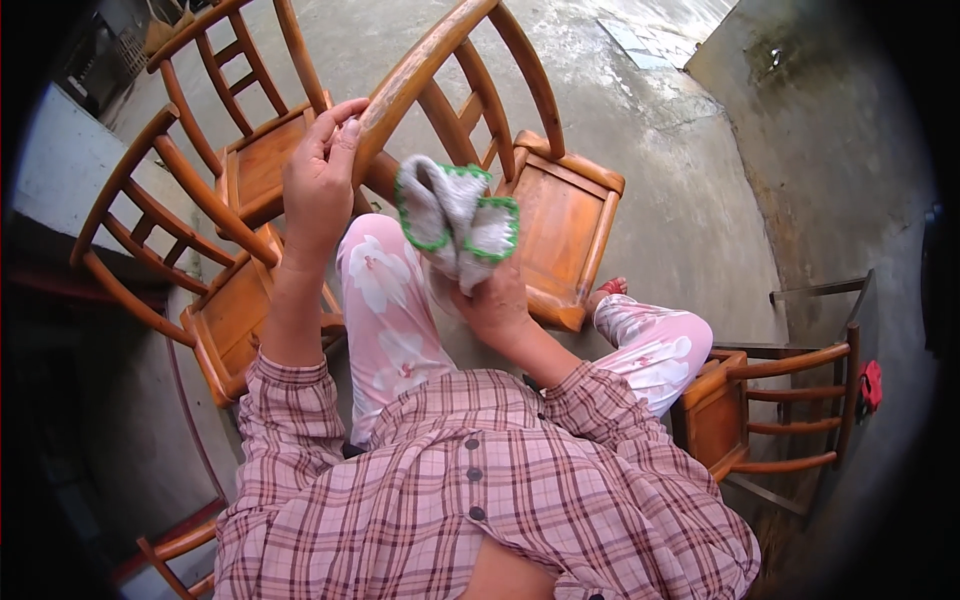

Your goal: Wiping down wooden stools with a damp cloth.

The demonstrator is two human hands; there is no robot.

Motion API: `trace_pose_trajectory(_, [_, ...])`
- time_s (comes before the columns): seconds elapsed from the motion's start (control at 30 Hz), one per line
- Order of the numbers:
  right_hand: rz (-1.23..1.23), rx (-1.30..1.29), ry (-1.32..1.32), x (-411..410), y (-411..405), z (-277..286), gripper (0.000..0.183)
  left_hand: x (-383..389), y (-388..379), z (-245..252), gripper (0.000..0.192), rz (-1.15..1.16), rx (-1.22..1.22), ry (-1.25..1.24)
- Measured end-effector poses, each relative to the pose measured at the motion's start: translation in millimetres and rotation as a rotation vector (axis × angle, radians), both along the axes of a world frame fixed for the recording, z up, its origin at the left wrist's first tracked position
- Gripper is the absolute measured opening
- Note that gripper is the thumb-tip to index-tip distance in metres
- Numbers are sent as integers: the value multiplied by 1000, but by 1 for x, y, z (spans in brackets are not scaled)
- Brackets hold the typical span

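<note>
My left hand (319, 184) grips the end of the top rail of a wooden chair (564, 225), thumb and fingers at its edge. The chair stands in front of my knees, its back towards me and its seat beyond to the right. Pale, worn patches mark the rail's finish. In my right hand (496, 304) is a bunched grey cloth (487, 229) with green stitched edging. It is held up before the chair's back, and its folds hide part of my fingers. I cannot tell if the cloth touches the wood.
Two more wooden chairs (225, 315) (262, 165) stand at the left, close to my left arm. Another chair (712, 412) is at the right beside my knee, near a dark frame (825, 285). A concrete wall (832, 165) rises at the right above the concrete floor (660, 150).
</note>
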State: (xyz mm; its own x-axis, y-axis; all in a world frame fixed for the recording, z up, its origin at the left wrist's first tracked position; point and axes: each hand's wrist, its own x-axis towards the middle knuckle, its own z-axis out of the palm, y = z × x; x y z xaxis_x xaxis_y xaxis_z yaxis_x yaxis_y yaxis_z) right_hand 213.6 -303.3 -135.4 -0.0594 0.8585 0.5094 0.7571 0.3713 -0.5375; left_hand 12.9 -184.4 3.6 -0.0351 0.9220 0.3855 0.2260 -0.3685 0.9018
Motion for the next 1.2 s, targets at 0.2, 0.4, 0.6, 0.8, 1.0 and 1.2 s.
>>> trace_pose_trajectory(0.2, [-218, -586, -314, 75, -48, -89, 55, 8, -5, 11, 29, 57, 13, 60])
trace_pose_trajectory(0.4, [-299, -686, 175, 64, -29, -99, 54, 7, -4, 10, 30, 62, 78, 66])
trace_pose_trajectory(0.6, [83, -149, 309, 13, 2, 15, 53, 5, -5, 14, 33, 60, 30, 67])
trace_pose_trajectory(0.8, [109, 257, 41, -74, 56, 111, 36, 0, -4, 12, 46, -85, -90, -218])
trace_pose_trajectory(1.0, [75, 461, -139, -64, 44, 51, 37, -6, -3, 10, 49, -163, -200, -264])
trace_pose_trajectory(1.2, [103, 255, -457, -13, -6, -60, 15, 4, 5, 6, 41, -143, -99, -169])
